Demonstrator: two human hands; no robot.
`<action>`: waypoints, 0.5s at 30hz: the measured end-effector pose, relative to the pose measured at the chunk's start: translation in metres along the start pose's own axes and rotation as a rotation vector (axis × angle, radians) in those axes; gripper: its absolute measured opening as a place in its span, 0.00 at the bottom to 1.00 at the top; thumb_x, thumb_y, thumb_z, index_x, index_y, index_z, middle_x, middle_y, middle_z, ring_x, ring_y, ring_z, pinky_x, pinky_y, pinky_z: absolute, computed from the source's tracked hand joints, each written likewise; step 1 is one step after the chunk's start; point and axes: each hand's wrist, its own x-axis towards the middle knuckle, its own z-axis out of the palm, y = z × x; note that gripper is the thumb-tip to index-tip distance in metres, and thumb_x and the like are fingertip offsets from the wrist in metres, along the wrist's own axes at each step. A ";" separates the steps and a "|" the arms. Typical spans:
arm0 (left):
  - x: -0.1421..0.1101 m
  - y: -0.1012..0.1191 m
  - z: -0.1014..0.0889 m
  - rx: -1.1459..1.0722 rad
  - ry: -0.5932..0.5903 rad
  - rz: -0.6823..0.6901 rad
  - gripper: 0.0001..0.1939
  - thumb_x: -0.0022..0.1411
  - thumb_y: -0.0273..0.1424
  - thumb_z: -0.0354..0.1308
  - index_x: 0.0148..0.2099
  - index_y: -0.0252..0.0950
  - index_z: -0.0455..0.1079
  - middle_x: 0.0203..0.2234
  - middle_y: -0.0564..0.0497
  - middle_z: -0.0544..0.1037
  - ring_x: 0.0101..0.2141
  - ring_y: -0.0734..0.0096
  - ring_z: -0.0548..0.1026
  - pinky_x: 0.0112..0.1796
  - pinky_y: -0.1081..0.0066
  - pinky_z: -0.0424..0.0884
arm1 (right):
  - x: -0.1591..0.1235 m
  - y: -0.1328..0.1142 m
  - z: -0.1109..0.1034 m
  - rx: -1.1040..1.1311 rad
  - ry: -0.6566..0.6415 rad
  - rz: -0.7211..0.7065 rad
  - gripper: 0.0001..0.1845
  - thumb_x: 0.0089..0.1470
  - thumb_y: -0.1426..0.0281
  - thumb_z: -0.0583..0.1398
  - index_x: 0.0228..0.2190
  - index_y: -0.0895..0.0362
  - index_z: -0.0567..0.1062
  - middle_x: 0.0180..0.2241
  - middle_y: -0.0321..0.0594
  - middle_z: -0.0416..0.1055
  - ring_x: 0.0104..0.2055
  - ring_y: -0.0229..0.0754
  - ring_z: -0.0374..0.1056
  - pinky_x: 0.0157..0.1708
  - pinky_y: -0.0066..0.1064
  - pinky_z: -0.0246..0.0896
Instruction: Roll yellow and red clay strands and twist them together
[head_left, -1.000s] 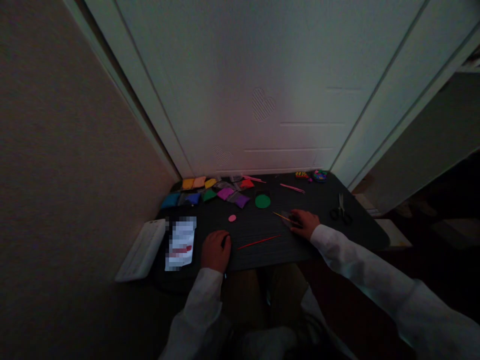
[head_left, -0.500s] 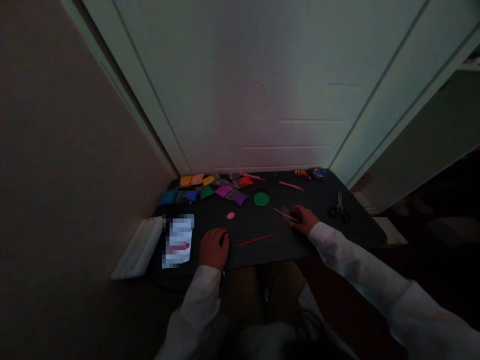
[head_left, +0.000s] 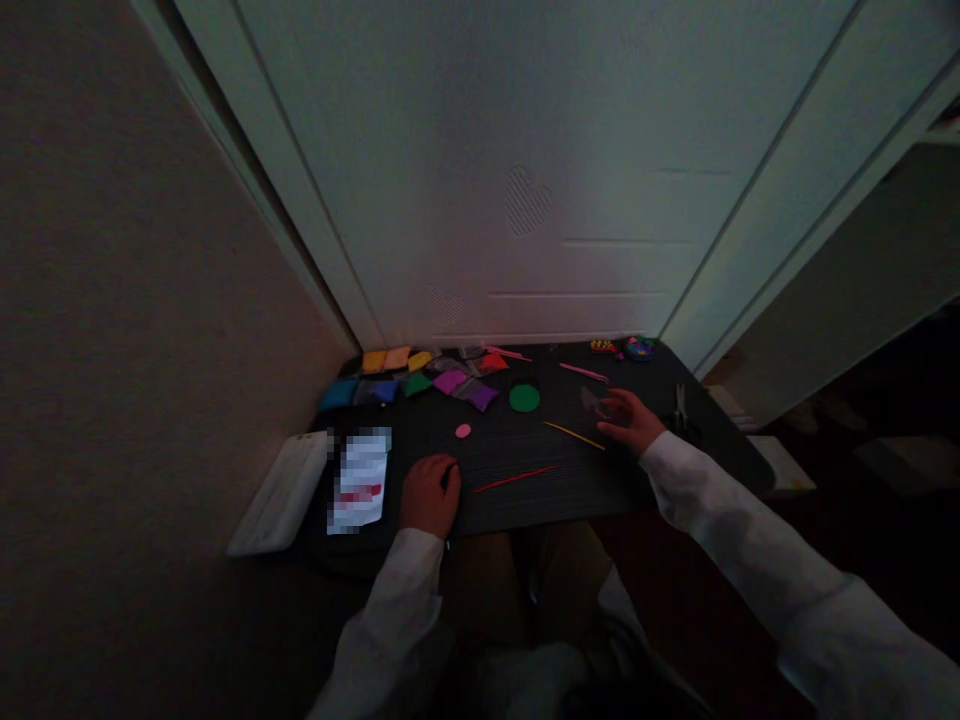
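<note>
My right hand (head_left: 631, 421) is over the right half of the table, its fingers and thumb pinching a thin see-through piece of plastic (head_left: 591, 402). The exact shape of that plastic is hard to make out in the dim light. A thin yellow stick (head_left: 574, 435) lies just left of and below this hand. My left hand (head_left: 430, 497) rests palm down near the front edge, thumb a little apart, with nothing visible in it. Close by are a red stick (head_left: 515, 479) and a flat pink disc (head_left: 463, 431). A green disc (head_left: 524, 398) lies farther back.
Several coloured packets (head_left: 450, 382) line the back left of the dark table (head_left: 510, 515). A white sheet or screen (head_left: 361, 480), partly pixelated, and a white box-like object (head_left: 281, 495) are at left. Pink tweezers (head_left: 583, 372), scissors (head_left: 681, 405) and small colourful pieces (head_left: 639, 348) are at right.
My right hand has moved right and slightly away, taking the clear plastic with it. The yellow stick now lies free of the hand on the table. My left hand has stayed put.
</note>
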 end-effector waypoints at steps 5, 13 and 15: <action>0.000 -0.002 0.001 -0.010 0.006 0.006 0.13 0.55 0.34 0.44 0.37 0.35 0.67 0.35 0.48 0.72 0.40 0.65 0.67 0.44 0.64 0.61 | -0.009 -0.003 0.002 -0.179 -0.122 -0.053 0.36 0.37 0.66 0.62 0.47 0.56 0.54 0.44 0.45 0.64 0.45 0.43 0.61 0.46 0.39 0.54; 0.000 0.001 0.000 -0.004 0.001 -0.001 0.13 0.55 0.33 0.44 0.37 0.36 0.67 0.35 0.48 0.72 0.40 0.66 0.66 0.44 0.64 0.61 | -0.026 -0.006 0.024 -0.318 -0.177 -0.031 0.36 0.36 0.68 0.62 0.48 0.56 0.55 0.44 0.43 0.64 0.47 0.44 0.60 0.46 0.40 0.52; 0.000 0.000 0.000 -0.001 0.001 -0.003 0.13 0.55 0.33 0.44 0.37 0.36 0.67 0.36 0.48 0.72 0.40 0.65 0.66 0.44 0.64 0.60 | -0.028 -0.007 0.025 -0.317 -0.173 -0.042 0.36 0.36 0.67 0.62 0.48 0.56 0.55 0.44 0.43 0.65 0.47 0.43 0.59 0.46 0.39 0.53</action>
